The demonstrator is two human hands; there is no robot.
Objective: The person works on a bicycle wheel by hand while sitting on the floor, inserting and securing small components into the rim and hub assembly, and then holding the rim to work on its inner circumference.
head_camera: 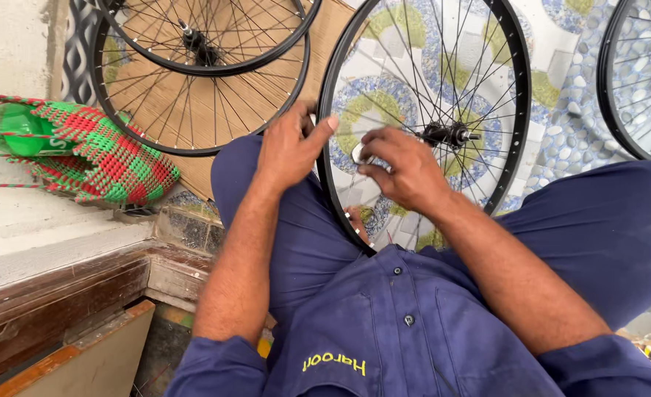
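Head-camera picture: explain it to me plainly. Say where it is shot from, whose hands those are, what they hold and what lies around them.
The picture comes from a camera worn on a person's head, looking down at their own lap; no machine is involved. The person wears blue work clothes. A black spoked bicycle wheel stands between their knees. The left hand grips its rim. The right hand reaches among the spokes and pinches a small silvery tool, whose kind I cannot tell. Two more black spoked wheels lean against brown cardboard at upper left, and another shows at the right edge. A red and green woven basket hangs at left above a patterned tile floor.
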